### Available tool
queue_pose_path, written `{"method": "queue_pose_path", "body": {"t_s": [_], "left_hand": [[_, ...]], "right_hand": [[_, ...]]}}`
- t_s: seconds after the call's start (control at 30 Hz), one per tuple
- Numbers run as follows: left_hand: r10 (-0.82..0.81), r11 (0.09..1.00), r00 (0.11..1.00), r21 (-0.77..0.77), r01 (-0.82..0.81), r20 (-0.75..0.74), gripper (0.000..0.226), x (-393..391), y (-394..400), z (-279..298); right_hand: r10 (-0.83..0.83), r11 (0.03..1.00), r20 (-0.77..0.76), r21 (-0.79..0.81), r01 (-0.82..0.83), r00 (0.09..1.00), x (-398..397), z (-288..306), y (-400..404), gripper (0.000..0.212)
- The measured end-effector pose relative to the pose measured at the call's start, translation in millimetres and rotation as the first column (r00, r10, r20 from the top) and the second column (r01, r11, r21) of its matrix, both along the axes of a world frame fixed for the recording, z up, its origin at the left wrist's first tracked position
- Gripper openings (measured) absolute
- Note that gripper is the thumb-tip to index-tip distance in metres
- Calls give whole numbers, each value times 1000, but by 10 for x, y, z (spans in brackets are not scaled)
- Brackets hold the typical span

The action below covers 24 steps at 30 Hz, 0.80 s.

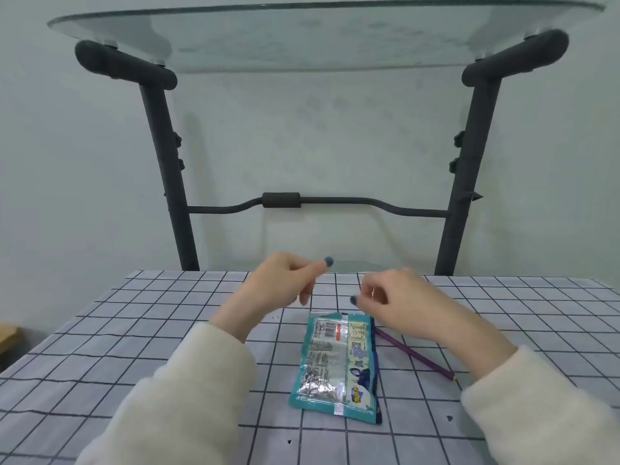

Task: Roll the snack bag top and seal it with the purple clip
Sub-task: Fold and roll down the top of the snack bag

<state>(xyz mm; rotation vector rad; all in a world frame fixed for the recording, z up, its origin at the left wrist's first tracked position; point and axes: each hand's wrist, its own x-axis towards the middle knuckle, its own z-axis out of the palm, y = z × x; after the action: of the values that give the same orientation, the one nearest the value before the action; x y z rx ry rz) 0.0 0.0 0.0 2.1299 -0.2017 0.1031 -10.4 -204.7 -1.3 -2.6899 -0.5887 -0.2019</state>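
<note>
Head view shows a teal foil snack bag (pixel 337 364) lying flat on the grid-checked tablecloth (pixel 134 330), a slim purple clip (pixel 416 355) just right of it (partly under the wrist), while the left hand (pixel 275 283) and right hand (pixel 399 297) hover empty beyond its far end, fingers loosely curled.

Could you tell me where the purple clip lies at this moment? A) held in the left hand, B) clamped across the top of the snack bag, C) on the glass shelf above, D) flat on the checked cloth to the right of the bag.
D: the purple clip lies flat on the checked cloth, right of the snack bag, partly under the right hand; neither hand holds it.
</note>
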Motion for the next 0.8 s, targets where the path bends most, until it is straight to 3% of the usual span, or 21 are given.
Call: {"method": "queue_pose_path", "body": {"t_s": [0.13, 0.43, 0.8], "left_hand": [[59, 997, 995, 56, -54, -86, 45, 34, 31, -257], [159, 986, 976, 64, -151, -150, 24, 90, 97, -504], [109, 994, 984, 27, -106, -144, 12, 120, 62, -610]], "right_hand": [[-70, 988, -15, -140, 67, 997, 51, -185, -7, 19], [-112, 990, 113, -74, 121, 987, 149, -424, 20, 25], [-87, 996, 119, -4, 88, 989, 189, -538, 32, 23]]}}
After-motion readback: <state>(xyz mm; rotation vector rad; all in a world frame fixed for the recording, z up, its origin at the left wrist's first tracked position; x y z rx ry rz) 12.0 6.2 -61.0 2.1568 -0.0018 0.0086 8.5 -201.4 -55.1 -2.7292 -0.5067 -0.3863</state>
